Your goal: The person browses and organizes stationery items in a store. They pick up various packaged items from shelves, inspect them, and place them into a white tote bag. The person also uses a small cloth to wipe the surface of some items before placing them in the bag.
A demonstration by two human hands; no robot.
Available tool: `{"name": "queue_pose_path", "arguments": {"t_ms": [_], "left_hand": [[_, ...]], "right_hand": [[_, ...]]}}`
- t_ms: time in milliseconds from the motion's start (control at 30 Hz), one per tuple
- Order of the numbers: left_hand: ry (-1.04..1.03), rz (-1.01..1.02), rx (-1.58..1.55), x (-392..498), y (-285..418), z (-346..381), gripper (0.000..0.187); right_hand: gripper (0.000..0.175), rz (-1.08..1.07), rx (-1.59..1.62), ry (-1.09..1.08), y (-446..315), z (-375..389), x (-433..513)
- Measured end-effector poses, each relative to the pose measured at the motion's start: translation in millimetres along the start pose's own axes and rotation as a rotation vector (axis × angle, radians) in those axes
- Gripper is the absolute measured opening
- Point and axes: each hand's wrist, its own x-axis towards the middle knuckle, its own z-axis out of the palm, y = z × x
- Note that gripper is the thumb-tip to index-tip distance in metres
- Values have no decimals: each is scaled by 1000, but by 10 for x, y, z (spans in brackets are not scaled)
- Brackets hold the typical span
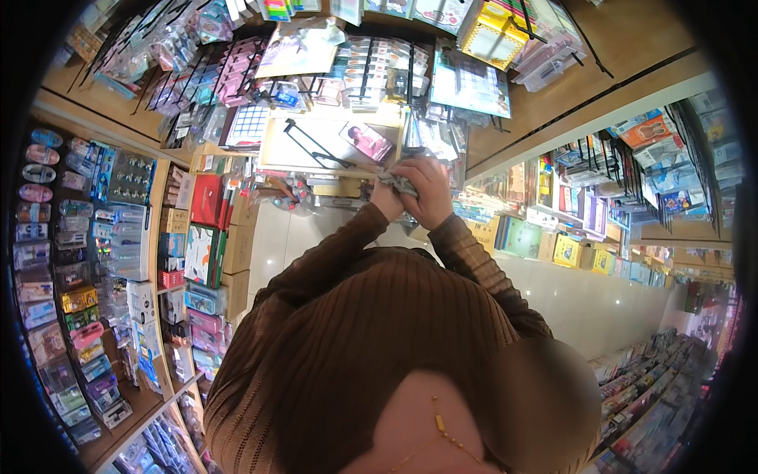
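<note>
My right hand (427, 186) is closed around a crumpled grey cloth (400, 183) at the front edge of a lit shelf. Close beside it, my left hand (388, 198) touches the same cloth from below; its fingers are mostly hidden, so its grip is unclear. Just behind the hands, a card with a picture of a person (366, 142) lies on the pale shelf board (275, 145). To its left on the board rest black metal display hooks (314, 145). A dark object (413, 152) lies partly behind my right fingers.
Packaged goods hang on hooks above the shelf, among them a yellow-framed pack (494, 35). Shelves of packaged stationery (74, 225) stand at the left. Cardboard boxes (238, 237) are stacked beside them. Hanging packs (645, 130) and a low row of boxes (568, 252) line the right.
</note>
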Motion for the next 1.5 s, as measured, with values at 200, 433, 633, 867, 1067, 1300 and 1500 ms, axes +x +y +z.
{"name": "queue_pose_path", "arguments": {"t_ms": [200,433,633,867,1067,1300,1500], "left_hand": [[61,-97,-442,-206,137,-49,48],[296,-338,-664,-119,-37,-230,44],[154,-397,-209,-127,-174,-482,43],[181,-370,-738,-210,-376,-647,44],[306,-426,-1006,-357,-600,-789,43],[229,-575,-970,-586,-638,-768,50],[237,-570,-934,-624,-687,-882,51]], "right_hand": [[31,170,5,157,257,74,-284],[28,591,167,93,910,340,-453],[31,344,120,234,754,426,176],[45,1036,702,-6,908,878,348],[92,1034,630,255,1855,1303,624],[100,980,293,362,2149,1664,1025],[114,949,52,328,2303,1610,1040]]}}
